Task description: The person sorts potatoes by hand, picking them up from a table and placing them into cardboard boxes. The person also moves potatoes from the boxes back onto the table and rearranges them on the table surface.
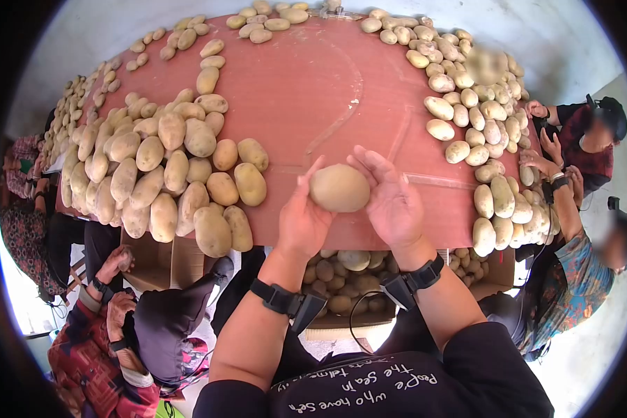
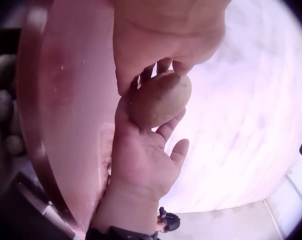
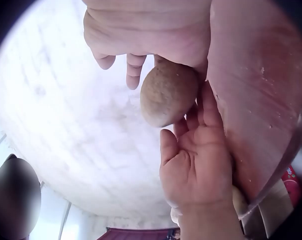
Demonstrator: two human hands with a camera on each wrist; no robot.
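Note:
A single pale-brown potato [image 1: 340, 188] is held up between both hands, over the table's near edge. My left hand [image 1: 304, 221] holds its left end, with the palm turned up and fingers reaching behind it. At the other end, my right hand [image 1: 398, 207] touches the potato with its fingers extended and palm facing up. In the left wrist view, the potato [image 2: 161, 99] lies between the left fingers above and the right palm below. Loosely spread right-hand fingers show beside the potato [image 3: 169, 94] in the right wrist view; some fingertips are hidden behind it.
A large potato pile [image 1: 150, 164] covers the left of the red table [image 1: 285, 104]; another pile [image 1: 491, 104] lines the right. Below the near edge stands a cardboard box [image 1: 348, 320] of potatoes. People sit at both sides, including one in a dark hood [image 1: 171, 324].

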